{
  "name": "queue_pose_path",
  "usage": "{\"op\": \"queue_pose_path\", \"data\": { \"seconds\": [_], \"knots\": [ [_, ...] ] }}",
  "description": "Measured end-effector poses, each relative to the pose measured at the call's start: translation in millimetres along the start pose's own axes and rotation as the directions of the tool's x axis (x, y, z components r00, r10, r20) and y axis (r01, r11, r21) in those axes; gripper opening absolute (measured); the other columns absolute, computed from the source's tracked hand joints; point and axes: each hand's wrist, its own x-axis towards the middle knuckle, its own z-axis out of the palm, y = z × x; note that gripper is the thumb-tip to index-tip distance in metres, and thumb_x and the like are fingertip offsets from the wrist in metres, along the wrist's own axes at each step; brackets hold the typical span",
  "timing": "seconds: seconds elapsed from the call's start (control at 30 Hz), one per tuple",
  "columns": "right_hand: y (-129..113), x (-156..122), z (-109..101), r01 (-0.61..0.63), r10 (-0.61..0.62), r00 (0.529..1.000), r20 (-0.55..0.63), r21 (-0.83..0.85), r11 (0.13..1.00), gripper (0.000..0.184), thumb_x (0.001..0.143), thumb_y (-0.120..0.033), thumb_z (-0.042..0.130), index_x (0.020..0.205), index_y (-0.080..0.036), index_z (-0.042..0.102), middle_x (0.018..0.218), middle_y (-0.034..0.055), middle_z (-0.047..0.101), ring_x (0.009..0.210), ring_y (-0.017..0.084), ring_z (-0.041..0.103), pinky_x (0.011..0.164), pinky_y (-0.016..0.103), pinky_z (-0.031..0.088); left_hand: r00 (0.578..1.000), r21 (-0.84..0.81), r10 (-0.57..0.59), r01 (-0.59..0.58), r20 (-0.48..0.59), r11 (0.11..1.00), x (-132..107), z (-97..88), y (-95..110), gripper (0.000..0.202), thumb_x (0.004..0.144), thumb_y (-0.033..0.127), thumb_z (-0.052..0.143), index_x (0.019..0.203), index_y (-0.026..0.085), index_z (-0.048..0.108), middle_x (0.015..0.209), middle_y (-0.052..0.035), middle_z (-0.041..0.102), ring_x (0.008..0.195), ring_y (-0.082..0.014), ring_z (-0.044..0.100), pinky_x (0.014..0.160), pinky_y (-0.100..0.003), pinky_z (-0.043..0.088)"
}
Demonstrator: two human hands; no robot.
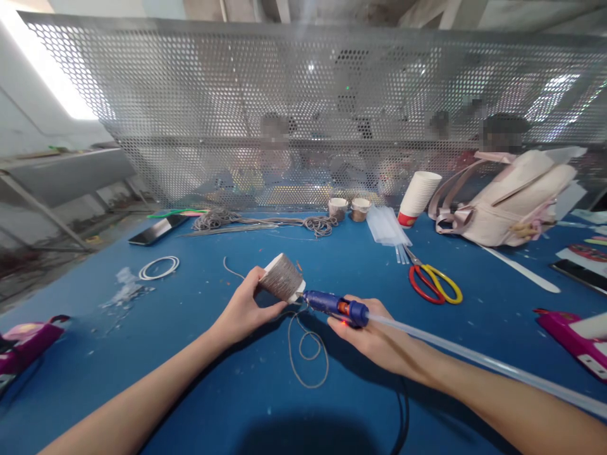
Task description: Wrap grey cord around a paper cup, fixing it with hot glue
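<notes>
My left hand (pixel 249 308) grips a paper cup (pixel 283 278) wound with grey cord, tilted on its side above the table. My right hand (pixel 374 338) is closed round a blue glue gun (pixel 332 303), whose nozzle touches or nearly touches the cup near its white end. A long clear glue stick (pixel 441 344) runs out of the back of the gun over my right forearm. Loose grey cord (pixel 308 384) curls on the table below the cup. The gun's handle is mostly hidden by my right hand.
Scissors (pixel 434 284) lie right of centre beside clear glue sticks (pixel 386 226). Farther back stand stacked paper cups (pixel 420 196), two wrapped cups (pixel 338 208), cord bundles (pixel 218 219) and a pink backpack (pixel 512 199). A perforated metal screen (pixel 199 114) borders the table, with people behind it.
</notes>
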Motion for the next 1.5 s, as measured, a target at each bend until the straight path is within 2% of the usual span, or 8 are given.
{"op": "queue_pose_path", "data": {
  "seconds": [0.3, 0.63, 0.8, 0.97, 1.13, 1.33, 1.43, 1.5],
  "knots": [
    [4, -3, 10, 0.15, -0.151, 0.988, -0.008, -0.076, 0.986, 0.021, 0.084, -0.031, 0.052, 0.067, -0.021, 0.045, 0.056, -0.0041, 0.047, 0.048, 0.009, 0.036, 0.049, 0.023, 0.033, 0.998, 0.061, -0.047, 0.049, -0.032, 0.997, -3, 6.2, -4, 0.033, 0.073, 0.039, 0.068, 0.091, 0.021, 0.048, 0.085, -0.0007, 0.055, 0.081, -0.0182, 0.056, 0.077, -0.032, 0.048],
    [8, 9, -10, -0.098, 0.101, 0.994, -0.035, 0.097, 0.991, 0.032, 0.082, -0.042, 0.052, 0.06, -0.022, 0.043, 0.047, -0.0061, 0.039, 0.044, 0.009, 0.036, 0.045, 0.023, 0.03, 1.0, -0.067, -0.021, 0.02, -0.008, 0.998, 1, 1.5, -7, 0.033, 0.07, 0.035, 0.071, 0.093, 0.02, 0.053, 0.09, -0.0021, 0.058, 0.084, -0.0174, 0.059, 0.082, -0.034, 0.05],
    [23, 24, -14, -0.223, 0.232, 0.971, -0.057, 0.135, 0.966, 0.038, 0.085, -0.05, 0.047, 0.068, -0.018, 0.059, 0.041, -0.005, 0.044, 0.043, 0.012, 0.045, 0.049, 0.024, 0.036, 0.999, -0.102, -0.042, 0.043, 0.013, 0.994, 1, 1.6, -5, 0.033, 0.07, 0.035, 0.072, 0.091, 0.02, 0.051, 0.088, -0.002, 0.059, 0.084, -0.0178, 0.061, 0.081, -0.034, 0.051],
    [54, 44, -5, -0.213, 0.186, 0.957, -0.221, -0.105, 0.971, 0.034, 0.087, -0.046, 0.049, 0.084, -0.018, 0.068, 0.065, 0.0033, 0.064, 0.062, 0.019, 0.059, 0.058, 0.028, 0.043, 0.999, -0.137, -0.04, 0.039, -0.003, 0.99, 2, -0.1, 1, 0.033, 0.07, 0.034, 0.071, 0.092, 0.021, 0.05, 0.09, -0.0035, 0.061, 0.083, -0.0184, 0.061, 0.081, -0.037, 0.052],
    [67, 54, 0, -0.216, 0.102, 0.959, -0.263, -0.45, 0.867, 0.033, 0.088, -0.041, 0.051, 0.102, -0.018, 0.07, 0.098, 0.0103, 0.069, 0.094, 0.028, 0.062, 0.08, 0.035, 0.045, 0.999, -0.166, -0.014, 0.006, -0.048, 0.986, 1, -1.3, 10, 0.031, 0.07, 0.032, 0.07, 0.09, 0.021, 0.048, 0.087, -0.0024, 0.058, 0.082, -0.0178, 0.06, 0.078, -0.036, 0.052],
    [51, 28, -29, -0.119, 0.08, 0.992, -0.092, -0.585, 0.802, 0.033, 0.087, -0.047, 0.054, 0.09, -0.017, 0.068, 0.088, 0.0101, 0.069, 0.081, 0.027, 0.064, 0.07, 0.033, 0.043, 0.983, -0.147, 0.071, -0.096, -0.167, 0.984, 1, -5.0, 27, 0.027, 0.069, 0.028, 0.068, 0.084, 0.022, 0.047, 0.082, 0.0007, 0.053, 0.076, -0.0146, 0.058, 0.072, -0.031, 0.051],
    [31, -5, -44, -0.297, 0.243, 0.954, -0.176, -0.66, 0.69, 0.036, 0.084, -0.051, 0.058, 0.069, -0.019, 0.06, 0.067, 0.0073, 0.065, 0.066, 0.024, 0.06, 0.061, 0.032, 0.039, 0.958, -0.069, 0.157, -0.178, -0.239, 0.982, 1, -8.3, 30, 0.025, 0.071, 0.027, 0.067, 0.085, 0.023, 0.047, 0.084, 0.0005, 0.052, 0.075, -0.0144, 0.056, 0.071, -0.031, 0.049],
    [14, -22, -44, -0.31, 0.319, 0.944, -0.087, -0.572, 0.759, 0.033, 0.083, -0.047, 0.059, 0.064, -0.02, 0.055, 0.061, 0.0032, 0.061, 0.06, 0.02, 0.057, 0.058, 0.031, 0.038, 0.943, -0.025, 0.207, -0.221, -0.26, 0.975, 0, -9.1, 29, 0.026, 0.071, 0.027, 0.067, 0.088, 0.023, 0.047, 0.087, -0.0004, 0.052, 0.078, -0.0154, 0.056, 0.072, -0.032, 0.048]
  ]
}}
